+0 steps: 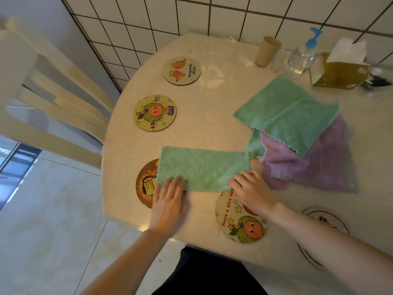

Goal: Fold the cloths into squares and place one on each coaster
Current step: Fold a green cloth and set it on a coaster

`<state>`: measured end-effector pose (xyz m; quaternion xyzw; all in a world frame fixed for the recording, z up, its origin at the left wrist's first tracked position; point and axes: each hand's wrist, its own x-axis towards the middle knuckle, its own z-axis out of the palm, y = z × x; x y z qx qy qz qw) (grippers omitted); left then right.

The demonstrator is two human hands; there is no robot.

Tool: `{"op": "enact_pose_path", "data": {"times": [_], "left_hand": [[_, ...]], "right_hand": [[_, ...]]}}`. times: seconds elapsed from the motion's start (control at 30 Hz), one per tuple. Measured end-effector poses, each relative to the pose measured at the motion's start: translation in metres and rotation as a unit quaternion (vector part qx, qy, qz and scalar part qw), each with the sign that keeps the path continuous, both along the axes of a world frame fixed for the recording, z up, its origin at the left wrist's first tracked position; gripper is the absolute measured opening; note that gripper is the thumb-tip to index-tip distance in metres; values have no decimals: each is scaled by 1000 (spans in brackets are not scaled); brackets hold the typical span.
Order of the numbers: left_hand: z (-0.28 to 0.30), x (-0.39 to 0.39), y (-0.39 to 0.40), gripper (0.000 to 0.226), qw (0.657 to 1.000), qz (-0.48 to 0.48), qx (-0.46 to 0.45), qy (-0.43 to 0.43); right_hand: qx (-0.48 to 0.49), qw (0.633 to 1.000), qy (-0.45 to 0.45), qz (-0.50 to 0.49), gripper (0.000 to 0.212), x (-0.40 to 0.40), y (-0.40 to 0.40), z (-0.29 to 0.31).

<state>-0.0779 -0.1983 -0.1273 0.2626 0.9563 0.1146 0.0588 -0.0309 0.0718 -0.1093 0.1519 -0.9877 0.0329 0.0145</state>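
Note:
A green cloth (204,167), folded into a long rectangle, lies at the near edge of the round table (212,116). My left hand (169,201) presses flat on its near left corner, fingers straight. My right hand (252,190) pinches its near right corner. The cloth partly covers a brown coaster (145,184) and touches a "Have a nice day" coaster (240,222). A pile at the right holds an unfolded green cloth (289,111) over purple cloths (314,165). Two more coasters (154,112) (182,70) lie further back on the left, and a fifth coaster (327,220) sits under my right forearm.
A beige cup (266,51), a clear bottle with a blue top (302,56) and a tissue box (340,71) stand at the back right by the tiled wall. A cream chair (53,92) stands left of the table.

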Motion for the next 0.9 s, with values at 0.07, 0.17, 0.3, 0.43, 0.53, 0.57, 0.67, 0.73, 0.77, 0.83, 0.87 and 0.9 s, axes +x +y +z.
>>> {"op": "enact_pose_path", "data": {"times": [0.07, 0.17, 0.3, 0.43, 0.53, 0.57, 0.67, 0.73, 0.77, 0.83, 0.87, 0.9], "left_hand": [[2, 6, 22, 58, 997, -62, 24, -32], [1, 17, 51, 63, 990, -99, 42, -86], [-6, 26, 50, 52, 984, -162, 27, -70], [-19, 26, 16, 47, 962, -270, 24, -31], [-23, 26, -12, 49, 943, -331, -13, -18], [-24, 27, -18, 50, 938, -344, -26, -17], [-23, 33, -27, 54, 935, -350, -59, -18], [-20, 35, -29, 55, 938, -341, -61, -27], [-19, 35, -30, 56, 942, -331, -51, -38], [-13, 33, -31, 53, 954, -275, 25, -114], [-6, 31, -29, 50, 955, -223, 80, -181], [-1, 30, -27, 48, 947, -161, 130, -244]], "right_hand": [[-15, 999, 25, 15, 23, 6, -9, 15], [-57, 997, 12, 44, 18, 28, -30, 29], [-142, 981, -60, 115, 20, 46, -44, 39], [-186, 971, -76, 130, 29, 38, -27, 34], [-67, 983, -64, 160, 60, 28, -11, 14], [-27, 978, -65, 194, 61, 27, -9, 8], [38, 954, -97, 280, 63, 23, -11, 0], [53, 945, -119, 299, 63, 20, -11, -2], [57, 941, -132, 306, 62, 18, -9, -4], [59, 937, -157, 306, 66, 15, -5, -7], [53, 938, -169, 299, 69, 13, -4, -10], [34, 940, -179, 288, 71, 11, -3, -12]]}}
